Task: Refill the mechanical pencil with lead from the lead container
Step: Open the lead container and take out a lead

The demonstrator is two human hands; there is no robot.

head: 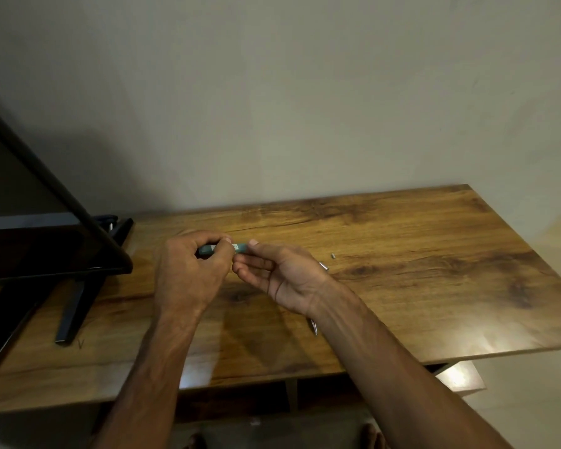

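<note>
A small teal lead container [208, 248] is held level above the wooden table [418, 286]. My left hand [188, 273] grips its left part with fingers curled round it. My right hand [282, 277] pinches its right end [241, 247] between thumb and fingertips. The mechanical pencil lies on the table under my right wrist; only its metal end [323, 266] and its tip [314, 328] show. A tiny grey piece [333, 255] lies on the table just right of my right hand.
A black monitor [46, 247] on a black stand [75, 306] takes up the table's left side. The wall is right behind the table's far edge. The table's right edge runs diagonally at the right.
</note>
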